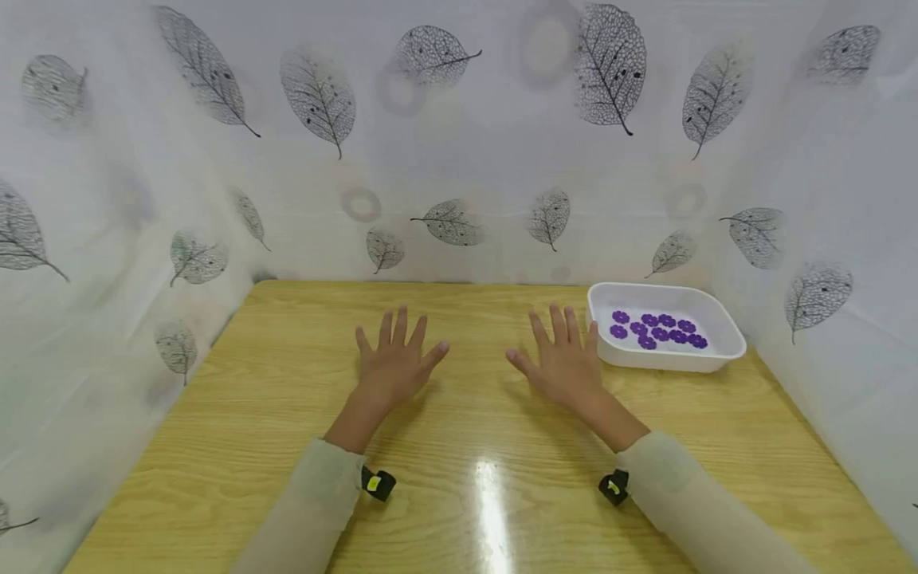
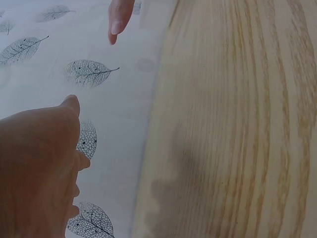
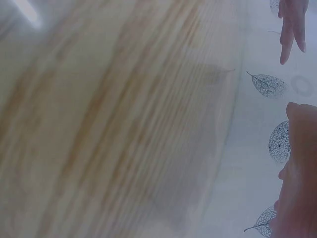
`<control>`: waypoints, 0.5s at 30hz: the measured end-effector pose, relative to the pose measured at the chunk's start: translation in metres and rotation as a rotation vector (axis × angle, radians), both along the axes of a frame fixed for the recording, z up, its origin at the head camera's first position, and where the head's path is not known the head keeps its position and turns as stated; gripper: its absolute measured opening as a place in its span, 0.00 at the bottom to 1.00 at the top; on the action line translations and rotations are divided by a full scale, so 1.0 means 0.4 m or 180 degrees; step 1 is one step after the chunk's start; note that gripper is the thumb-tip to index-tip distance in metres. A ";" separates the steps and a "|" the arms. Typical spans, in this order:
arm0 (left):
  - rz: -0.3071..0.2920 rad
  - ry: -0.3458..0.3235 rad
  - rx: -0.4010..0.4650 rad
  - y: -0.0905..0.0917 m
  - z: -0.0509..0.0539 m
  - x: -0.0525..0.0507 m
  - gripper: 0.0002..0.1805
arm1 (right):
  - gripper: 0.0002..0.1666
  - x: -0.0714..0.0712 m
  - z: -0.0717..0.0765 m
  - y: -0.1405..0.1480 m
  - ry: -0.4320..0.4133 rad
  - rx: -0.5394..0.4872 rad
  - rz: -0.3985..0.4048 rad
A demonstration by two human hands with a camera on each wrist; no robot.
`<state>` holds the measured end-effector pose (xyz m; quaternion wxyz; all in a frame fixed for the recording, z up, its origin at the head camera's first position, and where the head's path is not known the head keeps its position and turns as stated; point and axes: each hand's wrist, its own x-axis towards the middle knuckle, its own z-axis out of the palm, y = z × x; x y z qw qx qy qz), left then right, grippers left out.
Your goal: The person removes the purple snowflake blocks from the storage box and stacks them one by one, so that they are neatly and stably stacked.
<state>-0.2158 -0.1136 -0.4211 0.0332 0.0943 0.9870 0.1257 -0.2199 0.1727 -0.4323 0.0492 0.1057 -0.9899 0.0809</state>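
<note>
In the head view my left hand (image 1: 392,367) is spread palm down over the left middle of the wooden table, holding nothing. My right hand (image 1: 566,363) mirrors it on the right, fingers straight and apart, also holding nothing. Just beyond its little finger stands a white plastic tray (image 1: 656,360), with several purple flower-shaped pieces (image 1: 660,333) lying flat in it. Each wrist view shows its own hand large, the left hand (image 2: 39,163) and the right hand (image 3: 302,173), with fingers of the other hand at the top. Shadows lie under both hands.
The yellow wood-grain table (image 1: 459,414) ends at the back against a pale curtain (image 1: 473,159) printed with grey leaves, which also hangs along both sides. Small black wrist devices (image 1: 378,484) sit at the cuffs. Light glares off the table's front middle.
</note>
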 end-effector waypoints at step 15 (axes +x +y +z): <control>-0.0020 0.0003 0.0055 0.003 -0.008 0.009 0.47 | 0.54 0.009 -0.007 0.035 0.0191 -0.0127 -0.0074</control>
